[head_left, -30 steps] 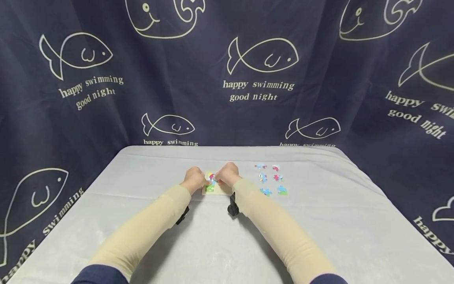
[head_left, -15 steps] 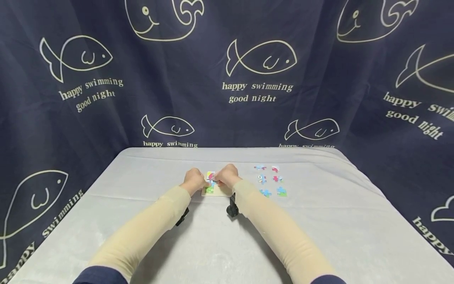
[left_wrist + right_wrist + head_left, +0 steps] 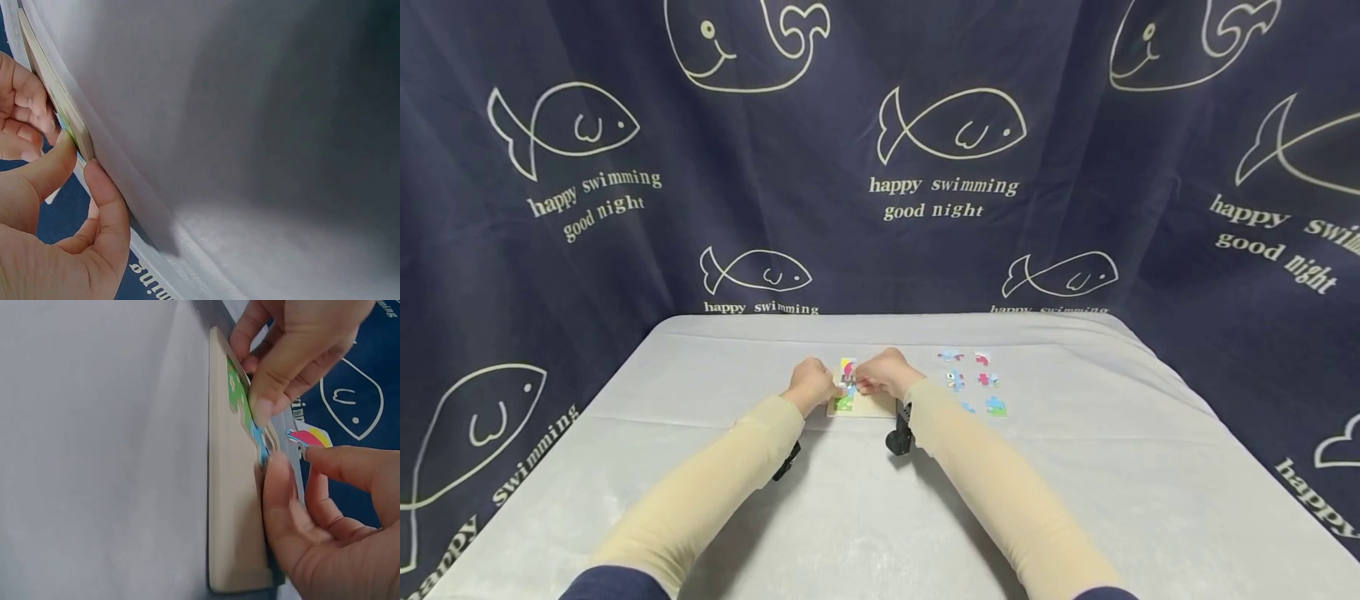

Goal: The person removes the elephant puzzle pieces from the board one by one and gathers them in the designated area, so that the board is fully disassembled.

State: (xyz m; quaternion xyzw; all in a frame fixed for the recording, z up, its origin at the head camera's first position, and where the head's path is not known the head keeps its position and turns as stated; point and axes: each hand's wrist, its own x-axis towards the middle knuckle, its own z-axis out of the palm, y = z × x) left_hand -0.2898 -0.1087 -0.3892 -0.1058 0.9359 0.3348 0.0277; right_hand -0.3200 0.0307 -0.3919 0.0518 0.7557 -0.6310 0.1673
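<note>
A shallow wooden puzzle board [image 3: 874,406] lies on the table, seen edge-on in both wrist views. Its left column holds colourful pieces, with a red-and-yellow piece [image 3: 848,365] at the top and a green piece [image 3: 844,403] at the bottom. My left hand [image 3: 812,386] grips the board's left side, its thumb pressing on the pieces and a finger against the edge. My right hand [image 3: 886,372] is over the board beside that column. In the right wrist view its thumb and index finger are apart, close to the blue part and the red-and-yellow piece [image 3: 315,436]; contact is unclear.
Right of the board lie several loose puzzle pieces [image 3: 988,379] in two columns, the lower left one partly hidden by the right sleeve. A pale cloth covers the table [image 3: 1075,467]. Behind it hangs a dark blue curtain [image 3: 820,183] with fish drawings.
My right hand has shifted slightly right and its fingers have spread from the puzzle column, showing more of the board. My left hand stays on the board's left side.
</note>
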